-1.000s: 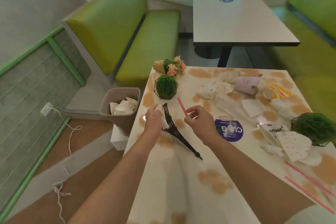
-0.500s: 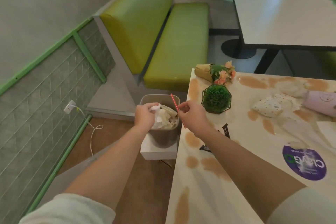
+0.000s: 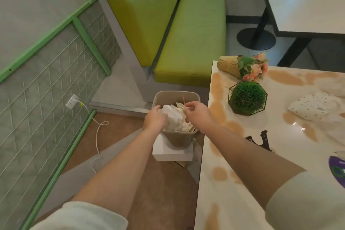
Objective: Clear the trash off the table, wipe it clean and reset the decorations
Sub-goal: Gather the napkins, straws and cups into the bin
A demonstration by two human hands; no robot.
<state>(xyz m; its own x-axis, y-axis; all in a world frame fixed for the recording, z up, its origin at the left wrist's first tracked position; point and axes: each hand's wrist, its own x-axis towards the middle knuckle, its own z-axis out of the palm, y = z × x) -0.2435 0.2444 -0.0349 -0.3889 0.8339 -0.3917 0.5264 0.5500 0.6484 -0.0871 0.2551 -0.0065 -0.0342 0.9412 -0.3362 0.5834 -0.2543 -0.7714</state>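
1. While both arms reach out over a small grey-brown trash bin standing on the floor just beside the table's left edge, the right hand pinches a thin red straw between thumb and fingertips, the straw pointing up above the bin's opening.
2. The left hand is over the near left side of the bin, fingers curled down onto crumpled white paper; whether it grips the paper or only rests on it cannot be told.
3. The bin is heaped with white and cream paper waste that rises to its rim, and it stands on a low white box.
4. The table has a glossy cream top with orange-tan blotches and fills the right of the view.
5. Near its far left corner lies a small bouquet of peach flowers wrapped in brown paper, on its side.
6. Just in front of the bouquet sits a round green moss ball inside a black wire frame.
7. To the right of the ball lies a crumpled dotted white wrapper.
8. A black Eiffel Tower model lies partly hidden behind the right forearm.
9. A purple round sticker shows at the right edge.
10. Beyond the bin is a lime-green bench seat with a matching backrest.
11. On the left, a white wall socket holds a plug, its white cable trailing onto the brown floor.
12. A second, pale table stands at upper right.
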